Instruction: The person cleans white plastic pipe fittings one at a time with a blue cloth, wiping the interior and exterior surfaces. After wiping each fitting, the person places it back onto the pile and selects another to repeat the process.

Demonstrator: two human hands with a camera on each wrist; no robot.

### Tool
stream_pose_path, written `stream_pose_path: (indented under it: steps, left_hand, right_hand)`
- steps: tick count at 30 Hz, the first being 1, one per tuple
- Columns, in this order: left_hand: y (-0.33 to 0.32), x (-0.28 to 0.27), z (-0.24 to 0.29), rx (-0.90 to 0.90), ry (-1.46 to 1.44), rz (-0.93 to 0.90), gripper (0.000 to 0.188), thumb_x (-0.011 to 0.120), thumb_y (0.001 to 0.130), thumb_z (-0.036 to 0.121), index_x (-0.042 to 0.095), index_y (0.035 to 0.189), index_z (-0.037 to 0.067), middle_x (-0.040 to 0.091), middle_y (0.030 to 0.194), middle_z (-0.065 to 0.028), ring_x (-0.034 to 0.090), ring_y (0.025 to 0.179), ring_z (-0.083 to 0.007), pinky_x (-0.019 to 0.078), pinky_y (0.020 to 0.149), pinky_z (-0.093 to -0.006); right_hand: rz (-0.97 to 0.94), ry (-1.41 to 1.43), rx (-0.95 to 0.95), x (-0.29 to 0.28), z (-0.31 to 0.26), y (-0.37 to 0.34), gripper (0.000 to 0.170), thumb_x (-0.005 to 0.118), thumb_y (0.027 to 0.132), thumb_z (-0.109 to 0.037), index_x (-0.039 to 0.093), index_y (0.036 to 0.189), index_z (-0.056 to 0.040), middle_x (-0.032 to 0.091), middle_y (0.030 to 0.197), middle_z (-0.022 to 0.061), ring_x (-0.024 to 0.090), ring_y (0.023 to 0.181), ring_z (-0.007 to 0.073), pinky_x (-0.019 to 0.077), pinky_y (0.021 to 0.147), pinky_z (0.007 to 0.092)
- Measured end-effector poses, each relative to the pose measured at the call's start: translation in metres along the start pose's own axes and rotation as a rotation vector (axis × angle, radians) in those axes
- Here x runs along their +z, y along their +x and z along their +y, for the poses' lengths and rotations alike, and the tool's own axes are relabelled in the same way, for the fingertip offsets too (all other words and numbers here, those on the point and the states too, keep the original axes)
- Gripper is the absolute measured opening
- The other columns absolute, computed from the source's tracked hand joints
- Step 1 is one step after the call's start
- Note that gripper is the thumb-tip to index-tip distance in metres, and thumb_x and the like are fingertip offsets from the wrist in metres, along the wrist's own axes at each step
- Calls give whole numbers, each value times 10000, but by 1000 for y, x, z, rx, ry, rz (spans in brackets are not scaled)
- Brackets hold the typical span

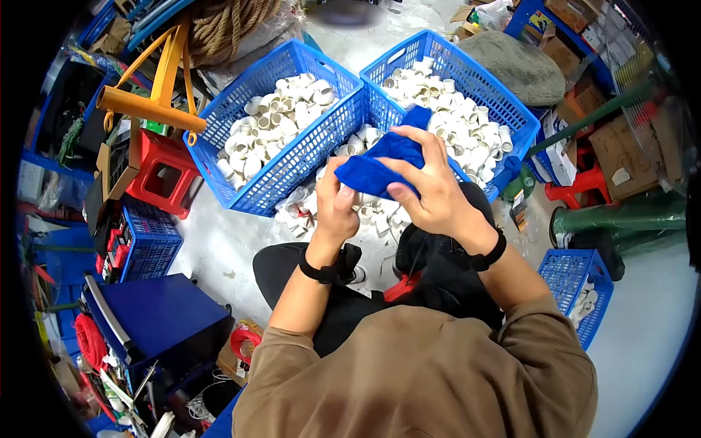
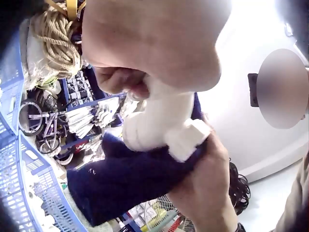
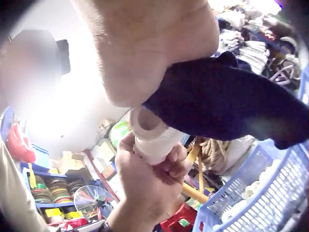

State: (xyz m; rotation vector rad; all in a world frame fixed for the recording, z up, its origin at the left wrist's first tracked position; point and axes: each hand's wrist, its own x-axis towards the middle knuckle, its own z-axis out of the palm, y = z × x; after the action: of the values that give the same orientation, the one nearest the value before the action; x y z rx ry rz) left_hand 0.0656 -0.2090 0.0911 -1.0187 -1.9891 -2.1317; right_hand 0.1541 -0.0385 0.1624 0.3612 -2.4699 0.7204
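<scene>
A white pipe fitting (image 2: 157,116) with a short side piece is gripped by the left hand (image 2: 154,43), whose fingers curl round it; its open end (image 3: 147,120) shows in the right wrist view. The right hand (image 1: 438,190) holds a blue cloth (image 1: 376,169) between thumb and fingers, against the fitting. In the head view the left hand (image 1: 336,208) is at the cloth's left side, and the cloth hides most of the fitting. Part of the cloth hangs loose past the right hand (image 3: 149,53).
Two blue baskets (image 1: 292,164) (image 1: 504,102) full of white fittings stand ahead, with more fittings (image 1: 380,215) on the floor between them. A red stool (image 1: 157,171) and an orange metal frame (image 1: 146,108) are at the left. A small blue basket (image 1: 577,274) stands at the right.
</scene>
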Motion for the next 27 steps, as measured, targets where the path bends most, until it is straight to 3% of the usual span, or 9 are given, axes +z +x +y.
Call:
stream_pose_path:
  steps: [4, 6, 8, 11, 13, 17, 20, 23, 27]
  left_hand:
    - [-7, -2, 15, 56, -194, 50, 592, 468, 852, 514, 609, 933, -55, 621, 826, -111, 582, 738, -194, 444, 669, -313]
    - [-11, -8, 23, -30, -195, 78, 662, 513, 814, 583, 602, 933, -63, 621, 819, -104, 579, 738, -178, 435, 661, -295]
    - [-5, -4, 38, -96, -271, 132, 673, 535, 802, 606, 589, 917, -55, 636, 845, -95, 582, 758, -163, 442, 678, -282]
    - [-5, -26, 42, -143, -311, 71, 676, 560, 780, 612, 590, 940, -44, 644, 897, -93, 591, 802, -148, 445, 707, -261]
    - [-9, -34, 47, -149, -303, 104, 669, 563, 776, 606, 591, 948, -40, 642, 897, -90, 592, 801, -149, 446, 705, -263]
    - [-11, -29, 68, -301, -960, 314, 489, 362, 899, 459, 564, 958, 17, 623, 894, -109, 594, 809, -199, 475, 737, -330]
    - [-23, -25, 82, -303, -721, 303, 518, 356, 901, 484, 571, 949, 15, 622, 849, -79, 587, 786, -162, 461, 699, -285]
    - [-33, -30, 98, -251, -377, 215, 639, 370, 862, 583, 601, 930, -9, 618, 800, -67, 579, 747, -136, 424, 651, -250]
    - [-32, -45, 129, 1, 64, 36, 611, 454, 834, 549, 624, 875, -37, 638, 726, -101, 619, 632, -182, 444, 566, -289]
  right_hand:
    - [38, 214, -18, -15, -16, 11, 338, 649, 874, -122, 699, 1207, -153, 479, 1403, 190, 488, 1223, 358, 389, 1049, 454]
    - [-21, 644, 136, -13, -15, 13, 316, 629, 882, -85, 718, 1180, -139, 513, 1378, 170, 510, 1235, 329, 403, 1055, 432]
    - [-42, 741, 91, -9, -10, 17, 279, 552, 908, 3, 752, 1076, -95, 611, 1255, 116, 567, 1190, 267, 440, 1017, 372]
    - [104, 806, 136, 0, -21, 19, 250, 510, 920, 33, 737, 996, -41, 646, 1191, 102, 608, 1109, 250, 453, 970, 341]
    - [222, 672, 18, 7, -28, 17, 249, 493, 928, 34, 715, 1025, -21, 636, 1192, 142, 613, 1088, 279, 465, 958, 358]
    - [467, 351, -319, 37, -31, 1, 195, 536, 933, -62, 689, 1055, -55, 548, 1289, 209, 570, 1108, 372, 475, 945, 445]
    - [615, 250, -388, 56, -47, -14, 190, 560, 956, -245, 669, 1069, -137, 514, 1303, 172, 516, 1110, 344, 475, 931, 438]
    - [630, 142, -405, 45, -54, -14, 186, 519, 1001, -264, 654, 1066, -155, 540, 1285, 110, 488, 1120, 315, 457, 926, 411]
    - [396, 221, -351, -1, -67, 2, 198, 572, 935, -193, 720, 1006, -83, 658, 1121, 134, 603, 974, 326, 509, 852, 416]
